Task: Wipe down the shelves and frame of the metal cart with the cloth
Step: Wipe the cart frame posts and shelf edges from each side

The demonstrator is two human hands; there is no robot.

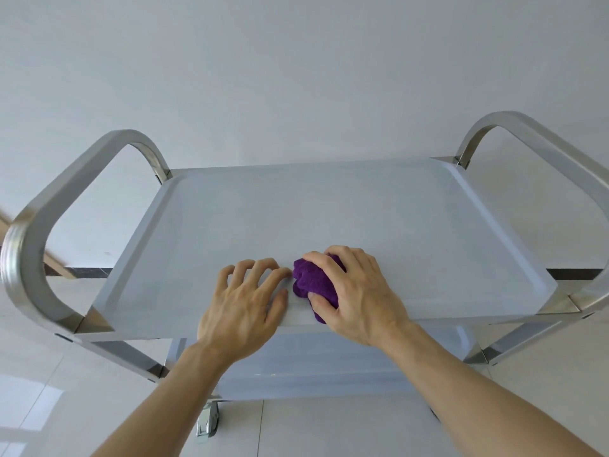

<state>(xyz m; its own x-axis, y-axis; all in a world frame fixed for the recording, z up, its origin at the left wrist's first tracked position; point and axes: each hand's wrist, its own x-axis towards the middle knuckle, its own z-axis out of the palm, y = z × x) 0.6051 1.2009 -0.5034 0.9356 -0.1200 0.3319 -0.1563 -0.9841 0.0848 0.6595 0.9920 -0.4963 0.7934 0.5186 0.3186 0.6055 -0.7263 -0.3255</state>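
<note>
The right hand [356, 291] curls its fingers and thumb round a bunched purple cloth [313, 280] — pressed onto the top shelf [329, 209] near its front edge. Just beside it, the left hand [244, 305] rests flat, fingers spread and holding nothing — the cart's steel handle loops [43, 225] rise at either end.

your left hand [245, 298] lies flat on the top shelf [329, 209] near its front edge; your right hand [359, 288] is just beside it, over the cloth [313, 280], which rests on the shelf. a handle [49, 206] rises at each end. a lower shelf [329, 364] sits beneath, a caster [207, 420] under its front left corner.
</note>
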